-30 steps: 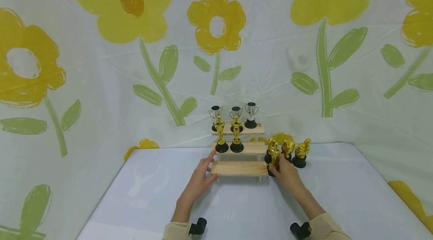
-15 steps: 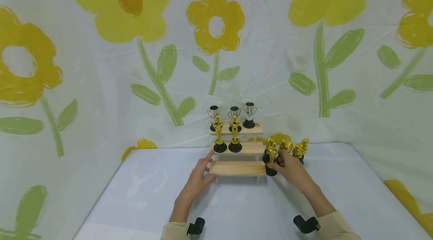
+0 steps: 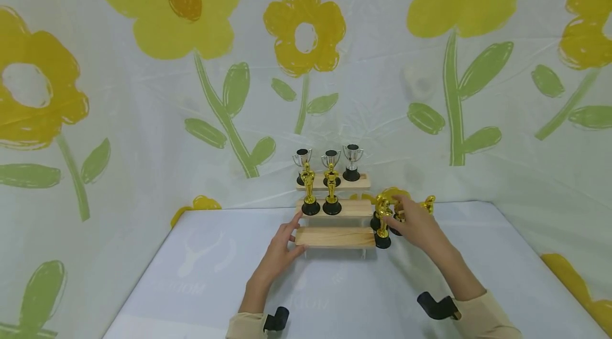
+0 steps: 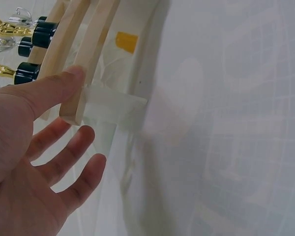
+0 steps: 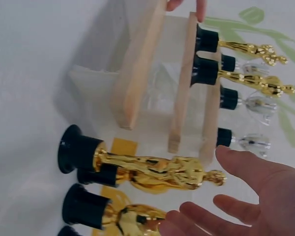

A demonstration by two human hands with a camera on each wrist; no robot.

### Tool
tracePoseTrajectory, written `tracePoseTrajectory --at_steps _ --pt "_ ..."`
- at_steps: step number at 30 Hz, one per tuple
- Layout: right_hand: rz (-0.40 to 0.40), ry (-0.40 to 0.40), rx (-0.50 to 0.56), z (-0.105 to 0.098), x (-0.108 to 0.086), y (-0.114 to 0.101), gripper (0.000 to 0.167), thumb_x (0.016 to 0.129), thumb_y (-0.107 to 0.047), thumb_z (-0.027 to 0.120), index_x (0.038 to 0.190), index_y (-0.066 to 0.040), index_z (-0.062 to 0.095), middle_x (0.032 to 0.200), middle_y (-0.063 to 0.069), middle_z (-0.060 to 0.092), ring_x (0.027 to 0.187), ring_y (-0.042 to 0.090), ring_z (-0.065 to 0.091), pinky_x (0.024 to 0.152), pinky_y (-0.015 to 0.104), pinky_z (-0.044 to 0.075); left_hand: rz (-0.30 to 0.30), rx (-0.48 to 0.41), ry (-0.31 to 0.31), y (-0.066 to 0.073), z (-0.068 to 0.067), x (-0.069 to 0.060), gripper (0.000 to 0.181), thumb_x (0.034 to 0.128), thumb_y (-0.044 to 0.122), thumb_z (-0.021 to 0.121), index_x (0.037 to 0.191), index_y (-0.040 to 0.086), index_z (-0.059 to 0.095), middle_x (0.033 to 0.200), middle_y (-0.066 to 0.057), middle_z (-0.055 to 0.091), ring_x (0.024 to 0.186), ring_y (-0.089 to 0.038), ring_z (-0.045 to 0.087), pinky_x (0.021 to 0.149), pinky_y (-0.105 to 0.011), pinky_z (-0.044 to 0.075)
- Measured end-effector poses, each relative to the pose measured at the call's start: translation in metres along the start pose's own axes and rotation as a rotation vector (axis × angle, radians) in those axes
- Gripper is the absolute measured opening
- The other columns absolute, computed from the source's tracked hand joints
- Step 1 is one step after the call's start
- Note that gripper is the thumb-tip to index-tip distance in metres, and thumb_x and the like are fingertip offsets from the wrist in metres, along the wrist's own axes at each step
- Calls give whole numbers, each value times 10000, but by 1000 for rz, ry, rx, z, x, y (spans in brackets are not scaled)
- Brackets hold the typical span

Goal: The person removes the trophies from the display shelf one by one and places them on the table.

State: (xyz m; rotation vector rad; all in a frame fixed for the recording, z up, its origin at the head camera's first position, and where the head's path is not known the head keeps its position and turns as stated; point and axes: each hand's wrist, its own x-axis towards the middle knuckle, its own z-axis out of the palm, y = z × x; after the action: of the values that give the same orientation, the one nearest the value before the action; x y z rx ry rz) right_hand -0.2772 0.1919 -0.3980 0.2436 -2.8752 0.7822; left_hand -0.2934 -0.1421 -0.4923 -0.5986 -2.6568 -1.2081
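A three-tier wooden display stand point(image 3: 334, 238) stands at the back of the table. My left hand point(image 3: 279, 254) holds its left end, thumb point(image 4: 54, 91) against the bottom board and fingers on its other side. Two gold figurine trophies point(image 3: 332, 190) stand on the middle tier; silver trophy cups point(image 3: 353, 157) fill the top one. Nothing stands on the bottom tier. My right hand point(image 3: 421, 225) hovers with loose fingers beside an upright gold figurine trophy point(image 5: 157, 169) right of the stand. A gap separates them in the right wrist view. Other gold trophies point(image 5: 86, 206) behind are partly hidden by my hand.
A white-covered table point(image 3: 229, 264) spreads around the stand. Close behind it hangs a white cloth backdrop point(image 3: 377, 62) with yellow flowers. A small black device point(image 3: 277, 319) is strapped at each wrist.
My right hand has come away from the front gold figurine trophy, lifting and shifting right; the trophy stays upright by the stand. My left hand keeps its place.
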Motion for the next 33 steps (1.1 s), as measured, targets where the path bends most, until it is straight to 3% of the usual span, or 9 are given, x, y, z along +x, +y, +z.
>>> tracePoseTrajectory --at_steps 8,19,25,33 --pt "-58 84 -71 -13 6 -18 619 916 -313 684 1374 34 455 1215 309 622 1060 446 628 803 542 550 -2 1 -2 -1 -1 0 832 864 128 740 1552 242 286 1300 -150 545 996 -199 572 699 -231 462" --pt "-93 97 -92 -24 15 -47 591 928 -342 660 1380 -14 464 1248 270 623 1104 444 603 856 569 515 8 -15 1 -3 1 1 828 857 113 745 1546 237 303 1293 -132 548 975 -188 556 698 -219 449" --pt "-116 90 -46 -16 25 -62 576 929 -313 668 1383 -21 467 1245 254 631 1112 423 612 859 550 525 8 -28 -8 -3 1 1 824 861 123 743 1547 234 301 1303 -141 542 987 -195 562 710 -222 451" --pt "-181 100 35 13 41 -75 557 911 -299 698 1345 -16 493 1193 214 655 1081 377 644 840 489 555 1 -26 -11 -5 0 1 818 866 130 739 1547 241 299 1321 -143 536 1001 -198 566 717 -225 460"
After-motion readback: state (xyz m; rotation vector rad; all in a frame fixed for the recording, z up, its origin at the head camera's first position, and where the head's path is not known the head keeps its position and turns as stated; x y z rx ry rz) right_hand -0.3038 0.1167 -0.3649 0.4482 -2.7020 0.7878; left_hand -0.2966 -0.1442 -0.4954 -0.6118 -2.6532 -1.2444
